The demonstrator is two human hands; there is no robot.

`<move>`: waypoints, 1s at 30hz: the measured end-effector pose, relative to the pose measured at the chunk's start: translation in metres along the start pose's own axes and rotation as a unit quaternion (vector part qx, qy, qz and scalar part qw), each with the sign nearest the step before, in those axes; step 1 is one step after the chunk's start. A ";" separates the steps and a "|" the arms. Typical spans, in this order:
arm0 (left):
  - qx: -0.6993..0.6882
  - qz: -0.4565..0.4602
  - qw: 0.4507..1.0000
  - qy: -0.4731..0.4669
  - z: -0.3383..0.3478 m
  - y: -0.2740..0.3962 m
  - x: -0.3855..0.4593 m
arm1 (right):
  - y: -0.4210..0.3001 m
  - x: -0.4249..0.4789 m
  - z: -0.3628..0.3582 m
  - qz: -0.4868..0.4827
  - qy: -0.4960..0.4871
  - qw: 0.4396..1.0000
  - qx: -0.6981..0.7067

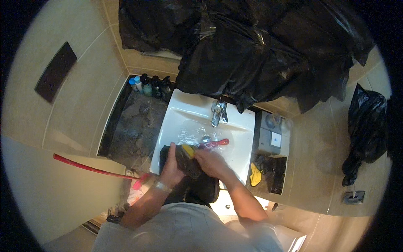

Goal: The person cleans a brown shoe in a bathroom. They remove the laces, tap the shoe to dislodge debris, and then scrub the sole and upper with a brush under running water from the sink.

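Over the front part of a white washbasin (206,124), my left hand (172,170) holds a dark item (185,162), possibly a shoe, from its left side. My right hand (209,162) grips a yellow thing (189,150) against the top of it; whether that is a cloth or a sponge, I cannot tell. Just beyond my right hand, a red-handled brush (220,142) lies in the basin, its head partly hidden. Water stands or splashes around it. The chrome faucet (217,113) is at the basin's back.
Several bottles (149,87) line the back left of the dark stone counter (135,123). To the right are a grey box (267,135) and a yellow cloth-like piece (255,175). Black plastic sheeting (239,53) hangs above the basin. At the left a red stick (94,168) juts out.
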State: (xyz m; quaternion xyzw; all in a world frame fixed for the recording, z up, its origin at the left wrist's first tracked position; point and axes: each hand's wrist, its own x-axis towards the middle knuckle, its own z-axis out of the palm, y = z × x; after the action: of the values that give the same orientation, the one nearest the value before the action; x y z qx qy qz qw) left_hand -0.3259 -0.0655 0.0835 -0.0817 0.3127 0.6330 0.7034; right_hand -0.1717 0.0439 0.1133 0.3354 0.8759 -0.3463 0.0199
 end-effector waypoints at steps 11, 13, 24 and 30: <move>0.025 -0.010 0.999 -0.017 0.012 0.003 -0.014 | -0.026 0.027 0.009 0.031 0.018 0.996 -0.087; 0.124 0.070 0.990 -0.006 -0.012 -0.004 0.001 | -0.027 0.019 0.006 0.005 -0.026 0.994 -0.104; 0.020 -0.011 1.000 -0.008 0.005 0.003 -0.009 | -0.015 0.000 0.001 0.078 0.004 0.990 -0.113; 0.300 0.015 0.953 -0.048 0.005 -0.008 -0.012 | 0.022 0.013 0.008 0.047 0.070 0.996 -0.025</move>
State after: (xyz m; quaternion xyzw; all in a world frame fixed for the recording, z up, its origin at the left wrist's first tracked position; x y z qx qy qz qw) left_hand -0.3165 -0.0746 0.0922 0.1682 0.4548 0.5238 0.7003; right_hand -0.1701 0.0582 0.0901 0.3989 0.8669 -0.2986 -0.0164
